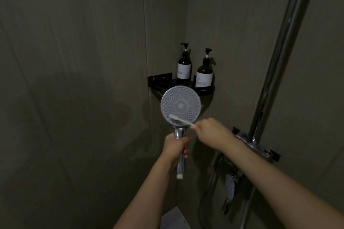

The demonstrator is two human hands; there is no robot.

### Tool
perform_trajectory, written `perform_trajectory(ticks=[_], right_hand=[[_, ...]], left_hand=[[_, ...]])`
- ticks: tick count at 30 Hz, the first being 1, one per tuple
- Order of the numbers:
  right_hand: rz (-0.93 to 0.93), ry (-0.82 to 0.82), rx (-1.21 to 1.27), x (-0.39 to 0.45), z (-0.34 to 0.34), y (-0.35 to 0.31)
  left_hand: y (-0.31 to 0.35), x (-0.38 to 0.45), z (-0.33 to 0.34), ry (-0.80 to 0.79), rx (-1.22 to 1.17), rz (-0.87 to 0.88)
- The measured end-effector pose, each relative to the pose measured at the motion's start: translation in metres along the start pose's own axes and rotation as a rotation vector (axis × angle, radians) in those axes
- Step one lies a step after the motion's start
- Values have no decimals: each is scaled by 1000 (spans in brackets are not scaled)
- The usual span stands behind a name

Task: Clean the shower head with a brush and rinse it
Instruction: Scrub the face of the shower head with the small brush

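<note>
Shower head, round grey-faced, chrome-handled (pixel 180 107) | held upright before black corner shelf (pixel 160 78) | left hand (pixel 176 148) grips handle | right hand (pixel 206 129) pinches thin white brush (pixel 181 120), bristles on lower face | likely light, rigid, slippery chrome; hold mid-handle

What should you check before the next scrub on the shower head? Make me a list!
1. Left hand grips the shower head by its handle: ok.
2. Right hand holds the brush: ok.
3. Bristles touch the nozzle face, lower part: ok.
4. Face turned toward the person: ok.
5. Upper nozzles already scrubbed: cannot tell.
6. Water running for the rinse: cannot tell, no spray is seen.
</note>
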State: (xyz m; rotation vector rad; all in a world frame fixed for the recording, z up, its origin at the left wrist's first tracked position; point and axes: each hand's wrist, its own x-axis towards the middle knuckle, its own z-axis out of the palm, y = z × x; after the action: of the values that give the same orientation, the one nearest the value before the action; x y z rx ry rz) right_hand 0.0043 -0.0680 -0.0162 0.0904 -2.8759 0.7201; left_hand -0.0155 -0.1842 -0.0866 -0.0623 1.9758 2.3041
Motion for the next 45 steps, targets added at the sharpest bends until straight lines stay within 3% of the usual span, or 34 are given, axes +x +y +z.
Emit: perform_trajectory(ticks=[4,8,9,12,14,16,18,20,22,26,29,31,32,35,36,40,43,45], right_hand=[[165,171,262,12,-30,15],[-85,-3,12,-2,-6,1],[-43,-33,-58,0,-2,6],[119,103,-10,11,-13,24],[67,149,-77,4,-9,16],[-57,69,-153,-3,11,4],[1,38,-148,-3,13,9],[149,138,-2,9,-7,28],[134,261,42,8,-18,36],[-54,54,-120,-8,-2,25],[137,197,0,3,-19,35],[122,281,44,2,-24,35],[85,248,47,0,-23,32],[44,-163,35,-9,-9,27],[62,-204,60,-8,-9,28],[111,19,220,1,-22,30],[103,-174,130,-7,-17,22],[77,-130,156,-6,-21,15]], left_hand=[[-1,-2,-1,-11,12,-4],[-1,1,-1,4,15,1],[0,1,0,0,15,6],[1,1,1,-9,27,1],[0,1,-1,-8,23,-13],[0,2,0,-3,11,-12],[2,3,0,-6,4,-6],[5,3,-3,-1,-9,-4],[4,2,-7,-9,-21,-16],[3,2,-6,-11,-19,-17],[5,0,-5,-27,-14,-23],[5,-1,-5,-24,-14,-25],[5,0,-5,-20,-14,-21],[4,1,-3,-5,-28,-25],[3,1,-3,1,-34,-33],[1,2,-5,8,-57,-47],[3,2,-5,3,-50,-41],[3,2,-5,-3,-42,-36]])
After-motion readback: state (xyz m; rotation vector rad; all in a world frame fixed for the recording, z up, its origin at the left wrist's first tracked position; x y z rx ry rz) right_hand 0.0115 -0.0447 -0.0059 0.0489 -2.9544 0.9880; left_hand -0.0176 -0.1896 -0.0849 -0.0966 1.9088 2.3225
